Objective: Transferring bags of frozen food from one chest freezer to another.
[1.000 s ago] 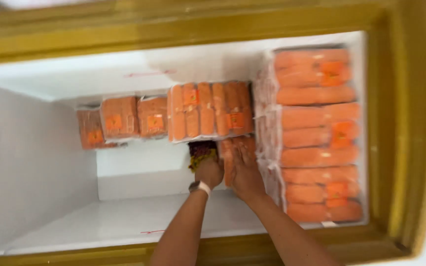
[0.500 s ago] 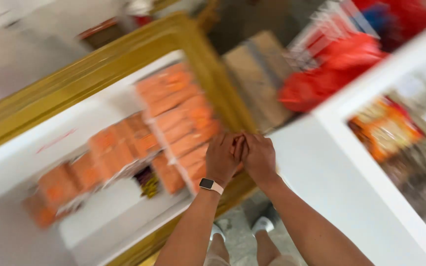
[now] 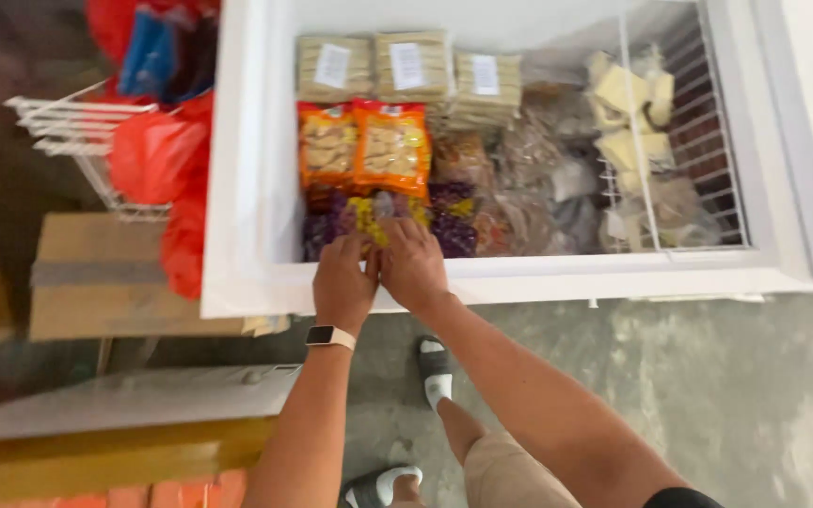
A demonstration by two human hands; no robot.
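Both hands, left hand [image 3: 344, 282] and right hand [image 3: 413, 265], had left the orange-pack freezer and together gripped a purple-yellow packet [image 3: 369, 214] inside the white freezer [image 3: 247, 188]

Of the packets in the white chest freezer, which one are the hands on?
The purple-and-yellow packet at the freezer's front edge: both the left hand and right hand reach it. The orange packets lie behind it, untouched.
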